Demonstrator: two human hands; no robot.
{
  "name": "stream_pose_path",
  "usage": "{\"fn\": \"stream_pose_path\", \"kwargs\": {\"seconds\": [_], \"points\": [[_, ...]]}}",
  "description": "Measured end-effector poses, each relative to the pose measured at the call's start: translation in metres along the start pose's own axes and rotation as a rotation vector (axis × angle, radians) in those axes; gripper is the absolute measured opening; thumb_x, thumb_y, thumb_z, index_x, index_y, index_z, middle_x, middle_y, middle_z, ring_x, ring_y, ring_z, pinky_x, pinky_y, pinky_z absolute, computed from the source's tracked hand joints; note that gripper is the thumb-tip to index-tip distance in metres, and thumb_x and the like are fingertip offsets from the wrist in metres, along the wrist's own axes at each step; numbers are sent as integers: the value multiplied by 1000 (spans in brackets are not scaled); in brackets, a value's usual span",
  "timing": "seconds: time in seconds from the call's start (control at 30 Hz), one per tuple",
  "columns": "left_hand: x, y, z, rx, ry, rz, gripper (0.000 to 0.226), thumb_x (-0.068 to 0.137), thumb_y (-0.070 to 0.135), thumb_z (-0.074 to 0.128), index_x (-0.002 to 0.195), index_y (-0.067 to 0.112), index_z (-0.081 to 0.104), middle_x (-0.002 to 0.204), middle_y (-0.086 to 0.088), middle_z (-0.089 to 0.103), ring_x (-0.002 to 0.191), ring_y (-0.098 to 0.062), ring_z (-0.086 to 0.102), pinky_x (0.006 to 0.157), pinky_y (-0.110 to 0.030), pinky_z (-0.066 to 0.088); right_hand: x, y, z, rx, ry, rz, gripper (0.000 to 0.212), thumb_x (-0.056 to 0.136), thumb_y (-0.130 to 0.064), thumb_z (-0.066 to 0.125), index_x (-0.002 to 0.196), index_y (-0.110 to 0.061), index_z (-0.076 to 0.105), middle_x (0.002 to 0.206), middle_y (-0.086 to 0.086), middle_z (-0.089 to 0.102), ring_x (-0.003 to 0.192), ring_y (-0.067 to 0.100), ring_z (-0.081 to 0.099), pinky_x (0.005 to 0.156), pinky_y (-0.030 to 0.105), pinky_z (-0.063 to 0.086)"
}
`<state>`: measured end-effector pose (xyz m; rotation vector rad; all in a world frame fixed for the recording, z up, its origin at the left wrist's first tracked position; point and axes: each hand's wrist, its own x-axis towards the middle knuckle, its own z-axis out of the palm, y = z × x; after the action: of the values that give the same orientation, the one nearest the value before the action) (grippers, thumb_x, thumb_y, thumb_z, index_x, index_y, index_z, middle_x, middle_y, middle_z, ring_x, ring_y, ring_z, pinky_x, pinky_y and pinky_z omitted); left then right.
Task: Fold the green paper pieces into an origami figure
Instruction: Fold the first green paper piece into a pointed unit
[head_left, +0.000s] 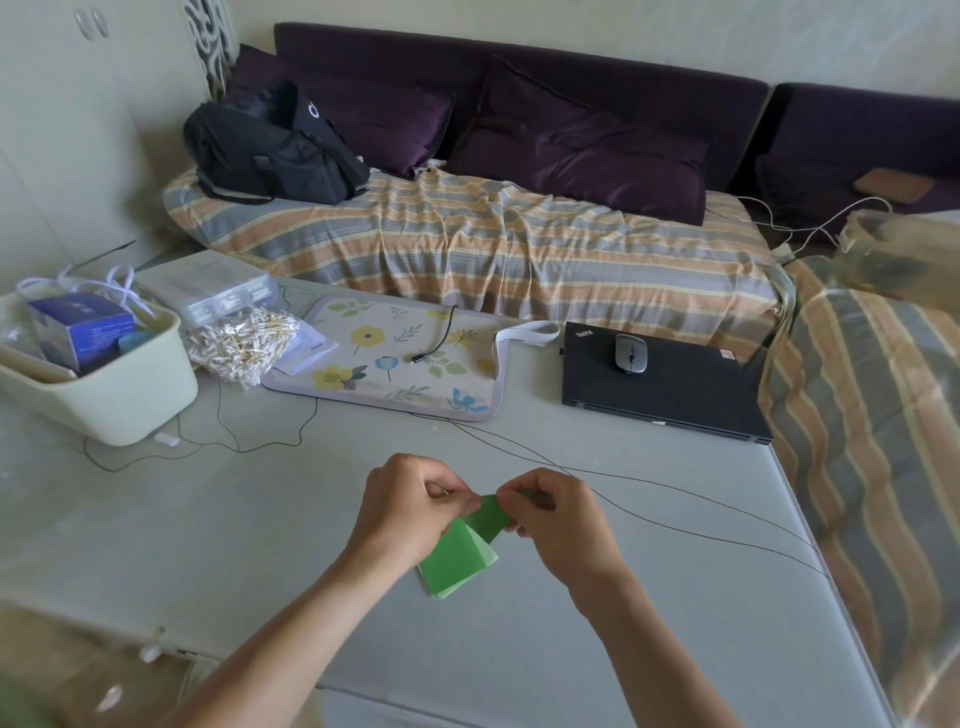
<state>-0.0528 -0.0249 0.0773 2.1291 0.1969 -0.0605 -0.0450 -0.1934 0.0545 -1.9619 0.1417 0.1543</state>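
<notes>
Two hands meet over one folded green paper piece (487, 519), which is held just above the pale table (260, 545), near its front edge. Its upper edge is pinched by the left hand (410, 506) between thumb and curled fingers, and its right side is grasped the same way by the right hand (556, 519). A small stack of flat green paper (457, 564) is seen directly below, lying on the table and partly hidden by the left wrist. Thin dark cables (649, 480) are laid across the surface behind the hands. Farther back, a floral mat (400, 358), a closed black laptop (670, 395) with a grey mouse (630, 353) on it, and a cream bin (104, 395) are set out.
</notes>
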Motion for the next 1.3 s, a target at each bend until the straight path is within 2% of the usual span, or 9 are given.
{"fn": "stream_pose_path", "kwargs": {"seconds": [0.1,0.27,0.47,0.63,0.77,0.87,0.93,1.13,1.3], "points": [[1,-1,3,54,10,19,11,77,28,84,70,23,77,49,13,60,47,2,53,46,-9,35,-1,0,-1,-58,5,-15,13,87,-17,72,75,-23,73,65,-2,72,58,6,60,70,34,55],[2,-4,3,116,-59,75,7,77,32,83,73,30,77,67,12,72,66,1,63,56,-9,41,-5,-1,-1,-49,-57,-28,10,85,-15,74,76,-21,76,64,0,72,56,4,59,61,20,47],[4,-6,6,116,-34,21,12,86,20,75,75,23,77,67,11,71,63,4,62,54,-8,42,-5,-1,5,205,-50,30,11,91,-13,69,84,-11,77,75,12,75,65,14,64,69,29,54],[5,-7,10,85,-86,-54,11,90,22,72,79,23,75,78,9,72,74,-4,64,60,-19,42,-2,3,8,128,8,8,14,92,-18,66,81,-15,75,74,6,76,67,14,67,73,36,56],[5,-8,10,17,-43,-116,12,92,21,69,82,23,75,81,9,72,76,-6,65,59,-19,41,-3,1,14,235,-20,39,8,94,-19,68,91,-14,73,78,3,76,68,13,64,72,29,54],[6,-10,11,-88,2,-150,13,95,24,67,85,20,74,86,6,73,84,-13,67,67,-23,46,-3,1,16,293,-133,116,8,94,-12,68,96,-4,70,75,7,72,69,16,66,71,31,53],[6,-10,10,-132,-1,-180,15,96,26,65,86,18,74,86,4,74,86,-16,67,72,-27,48,-4,2,16,270,-137,111,8,94,-6,65,93,0,70,70,7,70,64,15,66,67,28,52],[4,-10,11,-95,-201,-244,17,89,20,62,85,7,72,72,0,67,70,-17,61,70,-29,43,0,5,12,181,6,104,15,91,-14,66,80,-17,75,69,3,70,62,13,58,67,31,51],[2,-4,6,-164,-42,-171,7,88,21,70,83,20,74,77,5,74,70,-12,72,70,-27,54,-2,4,11,-7,-17,49,14,87,-21,65,75,-23,72,60,-11,62,57,7,50,55,19,41]]}}
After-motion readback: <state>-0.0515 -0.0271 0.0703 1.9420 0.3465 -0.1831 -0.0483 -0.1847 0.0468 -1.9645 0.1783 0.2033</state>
